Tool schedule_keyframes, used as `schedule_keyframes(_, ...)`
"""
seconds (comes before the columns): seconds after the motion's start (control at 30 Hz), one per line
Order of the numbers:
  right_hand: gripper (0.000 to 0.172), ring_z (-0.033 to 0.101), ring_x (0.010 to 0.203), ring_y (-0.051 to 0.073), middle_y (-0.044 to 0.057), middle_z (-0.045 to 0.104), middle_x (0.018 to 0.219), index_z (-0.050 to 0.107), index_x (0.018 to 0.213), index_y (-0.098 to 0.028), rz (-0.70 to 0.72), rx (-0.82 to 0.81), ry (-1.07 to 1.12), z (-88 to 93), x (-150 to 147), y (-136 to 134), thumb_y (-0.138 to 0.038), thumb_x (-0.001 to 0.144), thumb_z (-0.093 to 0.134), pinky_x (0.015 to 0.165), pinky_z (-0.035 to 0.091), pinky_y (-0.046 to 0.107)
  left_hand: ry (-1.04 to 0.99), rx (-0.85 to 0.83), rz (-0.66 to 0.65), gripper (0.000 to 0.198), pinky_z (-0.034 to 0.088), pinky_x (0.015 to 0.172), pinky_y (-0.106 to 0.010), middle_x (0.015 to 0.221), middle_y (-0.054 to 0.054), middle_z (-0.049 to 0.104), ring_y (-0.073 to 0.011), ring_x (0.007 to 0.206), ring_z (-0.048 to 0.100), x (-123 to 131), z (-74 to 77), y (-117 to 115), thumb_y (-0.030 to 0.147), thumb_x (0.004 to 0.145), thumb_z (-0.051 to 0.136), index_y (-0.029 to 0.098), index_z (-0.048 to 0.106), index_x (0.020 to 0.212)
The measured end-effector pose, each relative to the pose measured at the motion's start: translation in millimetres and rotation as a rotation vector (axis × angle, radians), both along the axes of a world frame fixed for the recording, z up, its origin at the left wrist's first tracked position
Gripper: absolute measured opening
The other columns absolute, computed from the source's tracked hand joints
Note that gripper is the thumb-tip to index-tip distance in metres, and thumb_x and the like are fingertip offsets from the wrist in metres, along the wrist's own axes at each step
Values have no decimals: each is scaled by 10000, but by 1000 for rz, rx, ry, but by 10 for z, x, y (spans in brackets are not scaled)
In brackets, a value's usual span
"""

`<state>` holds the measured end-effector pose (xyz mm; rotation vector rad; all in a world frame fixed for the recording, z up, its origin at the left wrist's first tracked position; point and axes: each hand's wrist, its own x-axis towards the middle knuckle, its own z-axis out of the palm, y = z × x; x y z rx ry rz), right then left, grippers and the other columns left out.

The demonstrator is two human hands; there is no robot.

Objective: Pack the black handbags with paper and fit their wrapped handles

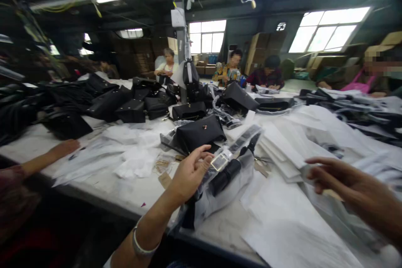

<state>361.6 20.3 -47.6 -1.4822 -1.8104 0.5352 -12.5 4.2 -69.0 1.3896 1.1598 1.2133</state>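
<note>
My left hand (191,171) has its thumb and fingers closed at the edge of a black strap (241,140) in clear plastic, beside its gold-rimmed buckle (220,161). Under the strap lies a rolled black piece (224,177), partly wrapped in translucent film (232,201). Just behind my left fingers, a black handbag (201,131) with a small gold clasp rests on the table. My right hand (348,186) hovers at the right, fingers loosely bent and apart, over white paper sheets (292,213). No object shows in its grasp.
Several black bags (128,109) crowd the far side of the white table (109,192). A pole (181,42) rises behind them. A neighbour's hand (65,147) rests on the table at left, near crumpled white wrapping (135,150). Several people sit opposite. Wrapped straps (361,111) are heaped at right.
</note>
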Motion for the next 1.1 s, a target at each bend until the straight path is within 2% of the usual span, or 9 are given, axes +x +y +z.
schedule_keyframes(0.13,440,544,476,82,103,726,999,656,1142,-201,286,-381,464,8,-817,-88,-549,874,630,433,418,227,-209,-306,-125,363,413,553,-158,861,-35,689,-95,674,597,-147,-162,229,499,839,674,151,678,940)
schedule_keyframes(0.27,453,522,503,40,152,702,1138,661,1171,-158,436,-516,764,-56,-1391,-15,-531,933,561,430,374,168,-191,-460,-374,341,406,525,-177,799,-69,699,-96,585,575,-181,-223,312,366,705,808,110,734,919)
schedule_keyframes(0.37,473,579,544,52,167,653,1252,650,1200,-162,470,-595,847,-97,-1564,23,-543,957,509,427,408,157,-156,-475,-483,335,357,484,-157,805,-62,704,-68,540,539,-149,-194,292,229,663,806,128,752,978)
schedule_keyframes(0.5,479,645,597,76,159,609,1321,628,1233,-178,475,-609,832,-81,-1639,-1,-548,968,480,422,454,150,-135,-403,-509,444,349,482,-164,660,-15,651,-98,557,560,-104,-142,271,228,694,788,152,714,1125)
schedule_keyframes(0.73,449,646,572,81,97,678,1109,570,1229,-204,486,-669,856,-77,-1737,-82,-543,934,551,459,504,173,-106,-313,-550,429,329,479,-188,662,4,606,-75,505,453,28,-134,241,309,722,785,128,691,1100)
schedule_keyframes(0.83,425,663,636,95,66,683,1031,554,1205,-201,459,-606,841,-155,-1741,-86,-527,933,563,570,548,214,-17,-262,-502,335,351,518,-206,634,18,557,-89,532,453,56,-117,218,378,730,764,112,720,930)
schedule_keyframes(0.93,389,693,842,148,66,698,1020,545,1205,-194,393,-369,732,-333,-1715,-113,-461,927,598,804,568,305,101,-209,-402,293,382,563,-225,627,3,573,-138,610,515,-14,-79,208,394,696,774,113,723,759)
schedule_keyframes(1.0,360,676,984,185,73,695,1073,554,1206,-202,309,-174,618,-506,-1703,-168,-391,910,632,933,532,363,154,-183,-357,264,407,601,-234,662,-9,616,-176,688,561,-94,-63,202,380,697,768,122,733,745)
schedule_keyframes(1.1,316,644,1035,223,76,673,1121,589,1176,-220,133,67,398,-781,-1735,-308,-305,880,659,969,508,419,226,-155,-301,250,418,621,-234,725,-17,666,-192,739,588,-205,-76,173,373,763,704,139,755,833)
